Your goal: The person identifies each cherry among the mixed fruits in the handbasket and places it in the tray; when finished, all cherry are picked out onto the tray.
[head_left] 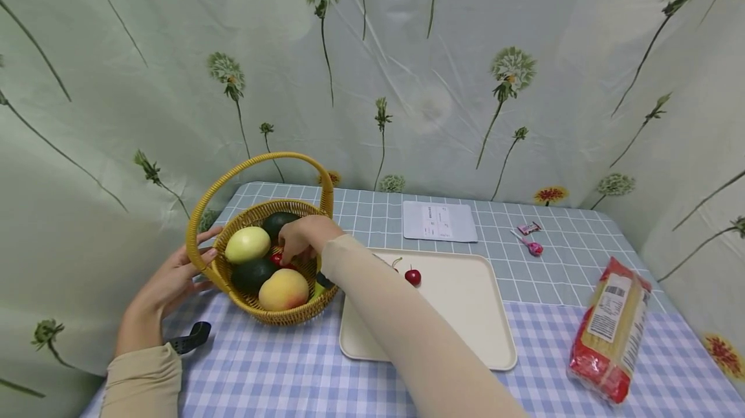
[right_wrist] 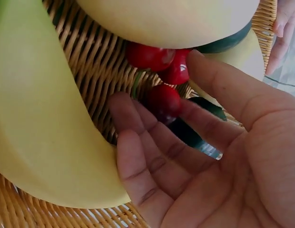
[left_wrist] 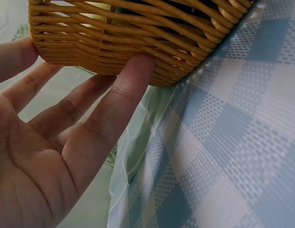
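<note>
A yellow wicker basket with a tall handle stands at the left of the table. My left hand touches its left side; in the left wrist view the fingers are extended, fingertips against the weave. Reaching into the basket, my right hand has its thumb and curled fingers around red cherries. The right wrist view shows a dark cherry at the fingertips, with another cherry beside the thumb. Around them lie a peach, a pale yellow-green fruit, dark green fruits and a banana.
A cream tray holding a cherry is partly covered by my right forearm. Behind it lies a grey-white labelled packet. Toward the right are a lollipop, a small wrapped sweet and a red-and-yellow noodle pack.
</note>
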`<state>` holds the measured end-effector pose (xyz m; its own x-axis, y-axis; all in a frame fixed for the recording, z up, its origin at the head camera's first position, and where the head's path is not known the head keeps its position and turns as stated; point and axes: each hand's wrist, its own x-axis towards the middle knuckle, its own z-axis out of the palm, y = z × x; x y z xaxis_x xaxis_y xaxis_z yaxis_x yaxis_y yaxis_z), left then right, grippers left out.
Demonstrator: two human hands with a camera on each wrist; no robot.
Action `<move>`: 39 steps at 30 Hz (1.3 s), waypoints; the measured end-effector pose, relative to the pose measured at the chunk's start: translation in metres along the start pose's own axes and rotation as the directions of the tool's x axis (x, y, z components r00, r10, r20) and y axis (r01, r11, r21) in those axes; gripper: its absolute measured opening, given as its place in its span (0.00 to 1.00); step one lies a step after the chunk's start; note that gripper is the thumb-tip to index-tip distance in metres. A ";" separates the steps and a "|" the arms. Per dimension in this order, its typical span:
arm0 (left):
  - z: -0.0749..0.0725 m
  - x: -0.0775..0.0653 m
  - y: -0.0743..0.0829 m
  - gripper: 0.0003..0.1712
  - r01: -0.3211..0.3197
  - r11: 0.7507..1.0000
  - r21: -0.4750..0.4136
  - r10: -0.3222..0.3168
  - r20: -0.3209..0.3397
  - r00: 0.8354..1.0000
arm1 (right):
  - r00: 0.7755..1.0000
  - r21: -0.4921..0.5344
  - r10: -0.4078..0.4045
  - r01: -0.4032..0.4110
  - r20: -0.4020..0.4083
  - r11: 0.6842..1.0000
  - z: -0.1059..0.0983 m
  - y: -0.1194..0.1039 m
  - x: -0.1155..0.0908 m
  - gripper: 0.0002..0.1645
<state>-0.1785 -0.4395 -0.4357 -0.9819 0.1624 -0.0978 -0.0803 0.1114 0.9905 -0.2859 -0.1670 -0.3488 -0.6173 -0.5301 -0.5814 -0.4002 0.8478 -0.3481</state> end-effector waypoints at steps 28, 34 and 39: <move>0.001 -0.001 0.002 0.36 -0.001 1.000 0.008 0.001 -0.003 1.000 | 0.993 -0.032 -0.114 0.114 0.002 0.993 0.005 0.008 0.004 0.16; 0.001 -0.001 0.002 0.37 0.010 1.000 0.021 -0.009 -0.010 1.000 | 0.995 -0.033 -0.095 0.095 -0.017 0.995 0.006 0.006 0.004 0.15; 0.001 -0.001 0.003 0.36 0.015 0.999 0.034 -0.014 -0.017 1.000 | 0.996 0.010 -0.088 0.088 -0.006 0.996 0.005 0.003 0.000 0.03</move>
<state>-0.1775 -0.4382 -0.4330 -0.9834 0.1440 -0.1101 -0.0887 0.1475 0.9851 -0.2839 -0.1642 -0.3536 -0.5835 -0.6030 -0.5439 -0.4465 0.7977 -0.4054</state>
